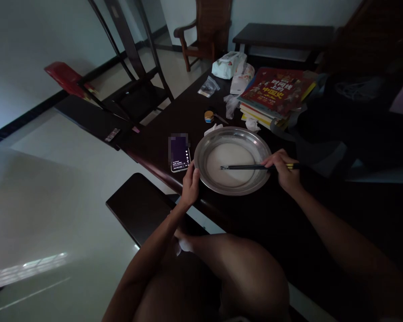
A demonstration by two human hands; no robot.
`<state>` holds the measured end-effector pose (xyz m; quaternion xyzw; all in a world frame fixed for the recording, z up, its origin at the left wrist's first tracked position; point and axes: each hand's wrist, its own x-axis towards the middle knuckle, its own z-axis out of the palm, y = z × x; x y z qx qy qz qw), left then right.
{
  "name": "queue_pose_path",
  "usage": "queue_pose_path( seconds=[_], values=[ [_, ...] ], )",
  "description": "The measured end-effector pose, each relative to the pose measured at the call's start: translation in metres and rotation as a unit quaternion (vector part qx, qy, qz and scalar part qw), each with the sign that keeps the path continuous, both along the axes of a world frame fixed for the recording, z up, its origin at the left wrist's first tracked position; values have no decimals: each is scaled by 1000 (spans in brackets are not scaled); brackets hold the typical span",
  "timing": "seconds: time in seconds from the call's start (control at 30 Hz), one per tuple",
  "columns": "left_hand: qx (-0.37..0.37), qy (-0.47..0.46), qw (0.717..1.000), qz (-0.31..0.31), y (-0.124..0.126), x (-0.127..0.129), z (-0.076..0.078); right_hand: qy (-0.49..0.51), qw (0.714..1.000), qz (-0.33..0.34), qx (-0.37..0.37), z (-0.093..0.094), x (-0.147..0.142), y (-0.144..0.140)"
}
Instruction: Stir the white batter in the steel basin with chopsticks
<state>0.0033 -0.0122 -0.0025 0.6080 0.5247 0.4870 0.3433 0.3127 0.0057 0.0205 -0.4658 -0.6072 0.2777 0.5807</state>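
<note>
A round metal basin [204,147] with pale whitish liquid in it sits on the dark wooden table [174,116]. My left hand [190,183] grips the basin's near left rim. My right hand [284,172] is at the right rim and holds a pair of dark chopsticks [245,167]. The chopsticks lie level across the basin, with their tips in the liquid near its middle.
A lit phone [180,154] lies just left of the basin. Behind it are a small round tin [208,116], crumpled tissues, plastic bags [228,65] and a stack of books [275,94]. A dark bag [342,120] is at the right. A bench [137,210] and chairs stand by the table.
</note>
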Motion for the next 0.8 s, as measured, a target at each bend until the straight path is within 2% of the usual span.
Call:
queue_pose_path(
  seconds=[0.17, 0.3, 0.47, 0.63, 0.8],
  values=[
    [-3, 0, 1000, -2, 1, 0, 1, 28, 999, -43, 18, -1, 0, 1],
    [-2, -1, 1000, 4, 1, 0, -1, 8, 1000, -8, 4, -1, -1, 1],
    [-7, -10, 1000, 7, 1, -1, -2, 20, 999, -36, 12, -2, 0, 1],
    [-4, -6, 1000, 0, 1, 0, 0, -3, 1000, -4, 10, 0, -1, 0],
    [-5, -3, 1000, 0, 0, -1, 0, 22, 999, -33, 13, 2, -1, 0]
  ],
)
